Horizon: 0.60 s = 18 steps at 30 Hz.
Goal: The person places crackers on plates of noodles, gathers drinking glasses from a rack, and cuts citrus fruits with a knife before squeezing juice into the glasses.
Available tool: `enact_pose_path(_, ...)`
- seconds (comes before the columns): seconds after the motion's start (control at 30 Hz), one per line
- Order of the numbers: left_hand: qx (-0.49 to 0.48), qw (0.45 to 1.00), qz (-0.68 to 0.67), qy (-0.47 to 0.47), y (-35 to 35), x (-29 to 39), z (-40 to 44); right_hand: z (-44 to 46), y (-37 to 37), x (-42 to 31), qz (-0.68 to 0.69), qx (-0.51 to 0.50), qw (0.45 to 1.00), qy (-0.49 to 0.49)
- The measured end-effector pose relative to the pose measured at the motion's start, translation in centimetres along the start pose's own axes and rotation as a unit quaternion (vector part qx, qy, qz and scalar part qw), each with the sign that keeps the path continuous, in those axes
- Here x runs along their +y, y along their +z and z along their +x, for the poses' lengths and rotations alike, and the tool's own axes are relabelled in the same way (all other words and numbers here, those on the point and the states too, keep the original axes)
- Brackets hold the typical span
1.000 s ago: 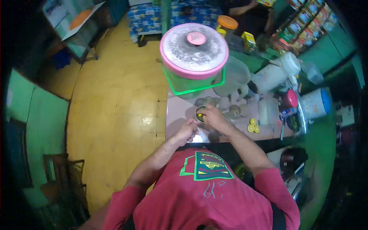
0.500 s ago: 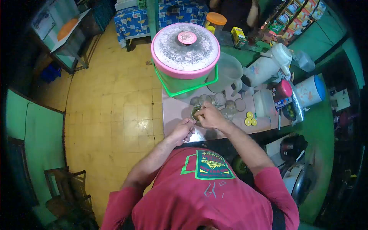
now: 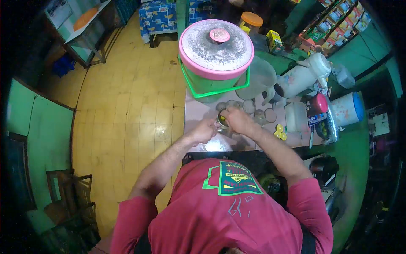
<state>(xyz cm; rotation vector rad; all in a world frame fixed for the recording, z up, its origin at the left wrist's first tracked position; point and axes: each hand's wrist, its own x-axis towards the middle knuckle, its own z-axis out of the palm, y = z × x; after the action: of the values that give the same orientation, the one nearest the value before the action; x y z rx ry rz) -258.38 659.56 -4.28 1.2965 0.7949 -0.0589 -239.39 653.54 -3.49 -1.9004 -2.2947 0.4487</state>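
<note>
A small glass (image 3: pixel 219 114) stands near the front of the table, with something yellow-green showing inside it. My left hand (image 3: pixel 204 131) is closed at the glass's left side, its fingertips against it. Over the glass's right side, my right hand (image 3: pixel 238 120) is closed with its fingers at the mouth; whatever they pinch is hidden. Several clear glasses (image 3: pixel 248 106) cluster just behind my right hand. To its right lie cut citrus halves (image 3: pixel 279 128), yellow-green on the cut face.
A large green bucket with a pink-rimmed lid (image 3: pixel 216 51) stands at the back left. Behind the glasses are a clear pitcher (image 3: pixel 259 78) and a white jug (image 3: pixel 298 78). A clear container (image 3: pixel 296 117) and a pink-lidded jar (image 3: pixel 318 103) stand to the right.
My left hand has come up from below the glass to its side. My right hand stays at its mouth. The camera's view has shifted, moving the table items slightly right.
</note>
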Motion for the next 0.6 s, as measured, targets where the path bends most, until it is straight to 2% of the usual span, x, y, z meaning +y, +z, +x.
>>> enact_pose_path(0.07, 0.004, 1.0, 0.006, 0.022, -0.2, -0.5, 0.5, 0.2, -0.7, -0.1, -0.008, 0.039, 0.998, -0.04)
enact_pose_path(0.2, 0.009, 1.0, 0.012, 0.021, -0.1, -0.1, 0.4, 0.6, -0.3, 0.4, -0.004, 0.046, 0.998, -0.04)
enact_pose_path(0.4, 0.006, 1.0, 0.0, 0.021, -0.4, 0.0, 0.6, -0.3, -1.6, 0.0, -0.002, 0.0, 1.0, -0.016)
enact_pose_path(0.47, -0.002, 1.0, -0.01, 0.028, -0.6, 0.2, 0.5, -0.5, -1.7, 0.1, -0.049, 0.019, 0.997, -0.062)
enact_pose_path(0.53, -0.013, 0.999, -0.027, -0.014, -0.6, 0.5, 0.3, -0.5, -0.6, 0.6, -0.063, 0.008, 0.997, -0.054)
enact_pose_path(0.6, -0.01, 0.999, -0.027, -0.013, -0.3, 0.3, 0.6, -0.4, -0.1, 0.8, -0.075, -0.005, 0.996, -0.047)
